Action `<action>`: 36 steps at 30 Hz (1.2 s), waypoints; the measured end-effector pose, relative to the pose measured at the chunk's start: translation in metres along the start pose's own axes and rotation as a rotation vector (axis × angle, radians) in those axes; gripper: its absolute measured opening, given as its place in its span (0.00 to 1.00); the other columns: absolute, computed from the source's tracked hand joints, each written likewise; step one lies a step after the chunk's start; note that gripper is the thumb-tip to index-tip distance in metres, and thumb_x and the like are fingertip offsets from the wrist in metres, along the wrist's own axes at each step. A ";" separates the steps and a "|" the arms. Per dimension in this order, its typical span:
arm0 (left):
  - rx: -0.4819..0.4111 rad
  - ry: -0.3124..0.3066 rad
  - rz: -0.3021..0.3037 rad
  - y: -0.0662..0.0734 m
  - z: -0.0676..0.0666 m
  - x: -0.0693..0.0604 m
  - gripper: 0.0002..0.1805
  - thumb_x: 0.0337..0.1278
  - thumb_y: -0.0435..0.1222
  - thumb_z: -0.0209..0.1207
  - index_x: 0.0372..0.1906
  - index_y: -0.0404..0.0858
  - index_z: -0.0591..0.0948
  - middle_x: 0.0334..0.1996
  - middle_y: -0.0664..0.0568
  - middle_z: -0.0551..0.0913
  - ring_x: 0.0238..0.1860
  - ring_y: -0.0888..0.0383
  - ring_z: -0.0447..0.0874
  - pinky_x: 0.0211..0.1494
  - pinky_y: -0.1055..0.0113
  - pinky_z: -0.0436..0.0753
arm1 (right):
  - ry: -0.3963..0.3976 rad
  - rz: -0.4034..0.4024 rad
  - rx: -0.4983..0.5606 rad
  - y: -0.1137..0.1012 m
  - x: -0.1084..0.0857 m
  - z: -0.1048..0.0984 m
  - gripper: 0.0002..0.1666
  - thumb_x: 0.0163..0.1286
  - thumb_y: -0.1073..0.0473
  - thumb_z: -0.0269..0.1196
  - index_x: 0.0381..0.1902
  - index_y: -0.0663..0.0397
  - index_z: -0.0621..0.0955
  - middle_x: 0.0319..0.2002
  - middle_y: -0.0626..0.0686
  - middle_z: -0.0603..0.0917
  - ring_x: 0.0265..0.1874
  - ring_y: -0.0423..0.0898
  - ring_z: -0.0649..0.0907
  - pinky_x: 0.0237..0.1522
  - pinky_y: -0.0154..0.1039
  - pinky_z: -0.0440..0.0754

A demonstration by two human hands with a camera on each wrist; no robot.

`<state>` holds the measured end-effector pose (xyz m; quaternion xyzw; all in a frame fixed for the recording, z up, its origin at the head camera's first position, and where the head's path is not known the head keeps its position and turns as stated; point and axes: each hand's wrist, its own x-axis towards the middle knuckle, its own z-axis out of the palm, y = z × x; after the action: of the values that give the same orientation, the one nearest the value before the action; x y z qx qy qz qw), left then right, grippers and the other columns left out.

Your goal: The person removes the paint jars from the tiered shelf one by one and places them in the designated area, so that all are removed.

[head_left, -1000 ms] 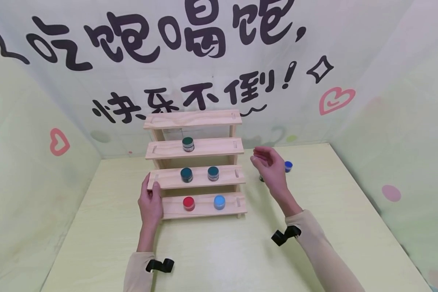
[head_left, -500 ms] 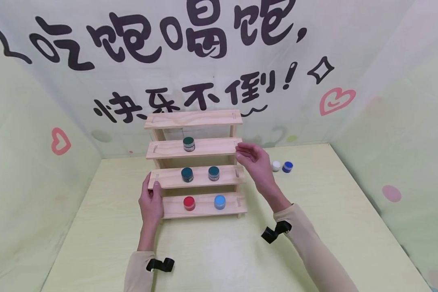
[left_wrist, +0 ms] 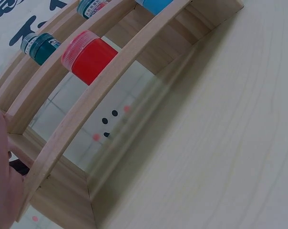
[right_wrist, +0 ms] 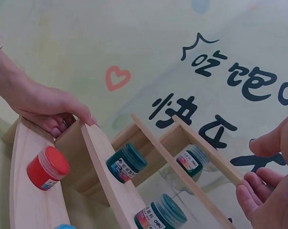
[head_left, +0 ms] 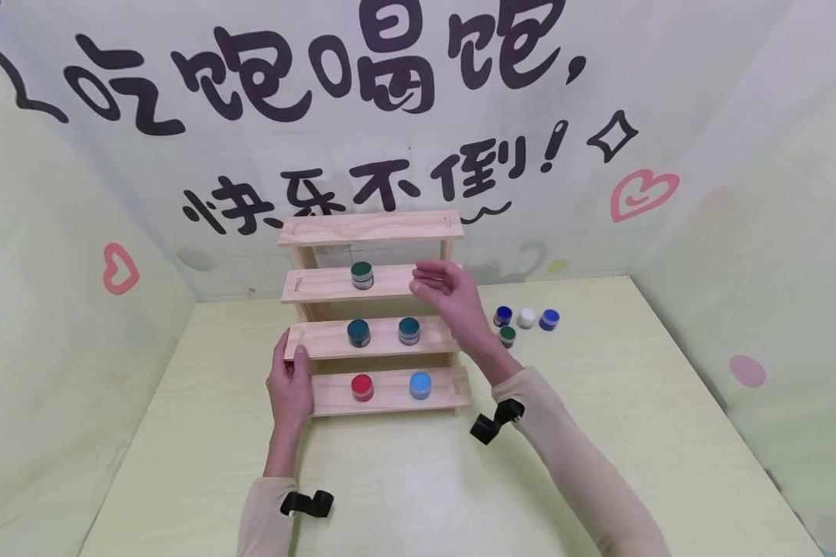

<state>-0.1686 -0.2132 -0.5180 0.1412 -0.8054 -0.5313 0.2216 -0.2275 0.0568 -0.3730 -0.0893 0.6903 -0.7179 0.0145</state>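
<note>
While right fingers point(head_left: 435, 268) parted, left fingers point(head_left: 278, 359) around rack point(head_left: 383, 340).

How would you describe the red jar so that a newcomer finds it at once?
Find the rack gripped by the left hand. On its lowest shelf, the red jar stands left of the light blue jar. It is the only red one in view.

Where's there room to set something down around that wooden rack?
Bare: the top shelf of the rack, and the table in front, between the sleeves. Crowded: right of the rack, around four loose jars, and at the second-highest shelf, where the right hand is.
</note>
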 end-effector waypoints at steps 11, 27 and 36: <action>0.001 -0.009 -0.003 0.001 0.001 0.000 0.28 0.79 0.50 0.46 0.77 0.50 0.67 0.31 0.45 0.76 0.30 0.59 0.70 0.34 0.73 0.70 | -0.008 0.059 -0.013 0.007 0.020 0.016 0.24 0.70 0.65 0.66 0.62 0.62 0.77 0.60 0.63 0.81 0.59 0.53 0.83 0.60 0.39 0.81; -0.004 -0.011 -0.013 0.002 0.000 0.000 0.28 0.78 0.50 0.46 0.77 0.50 0.67 0.34 0.41 0.78 0.30 0.60 0.71 0.34 0.73 0.70 | -0.059 0.050 -0.038 0.006 0.034 0.042 0.25 0.69 0.66 0.66 0.63 0.63 0.77 0.60 0.63 0.81 0.59 0.54 0.82 0.61 0.40 0.81; 0.006 -0.013 -0.012 0.001 -0.001 0.000 0.28 0.79 0.50 0.45 0.77 0.49 0.66 0.33 0.44 0.76 0.31 0.60 0.70 0.34 0.73 0.70 | -0.065 -0.012 -0.161 0.005 0.037 0.056 0.27 0.67 0.66 0.68 0.63 0.64 0.76 0.58 0.61 0.82 0.58 0.54 0.83 0.62 0.39 0.80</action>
<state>-0.1681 -0.2133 -0.5165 0.1431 -0.8076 -0.5310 0.2129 -0.2566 -0.0044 -0.3726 -0.1178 0.7445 -0.6567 0.0253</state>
